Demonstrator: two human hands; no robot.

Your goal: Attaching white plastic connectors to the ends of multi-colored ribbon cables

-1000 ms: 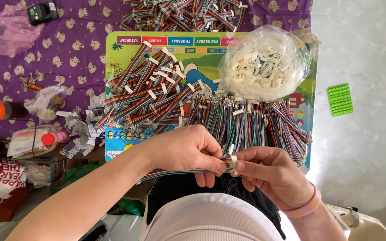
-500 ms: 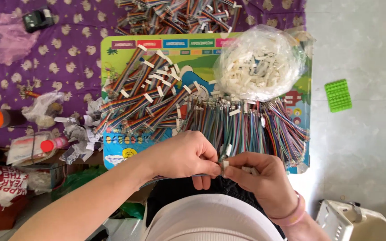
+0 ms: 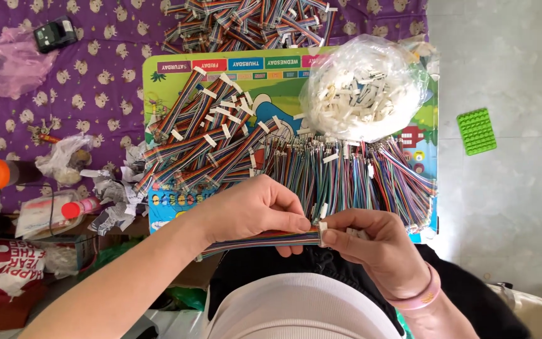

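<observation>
My left hand [image 3: 255,210] pinches a multicoloured ribbon cable [image 3: 265,239] that runs sideways in front of my body. My right hand [image 3: 371,242] grips a small white plastic connector [image 3: 322,232] at the cable's right end, thumb and forefinger closed on it. Both hands meet just below a row of loose coloured wire bundles [image 3: 359,176] lying on a colourful printed board [image 3: 170,94]. A clear bag of white connectors [image 3: 362,91] sits on the board's far right.
Taped ribbon cables [image 3: 208,135] are piled on the board's left, and more [image 3: 246,19] lie beyond it on the purple patterned cloth [image 3: 95,75]. A green studded plate [image 3: 476,130] lies on the grey floor at right. Bottles, bags and paper scraps crowd the left.
The hands have drawn the cable out sideways to the left, so a longer stretch shows under my left hand. The right hand stays on the connector end.
</observation>
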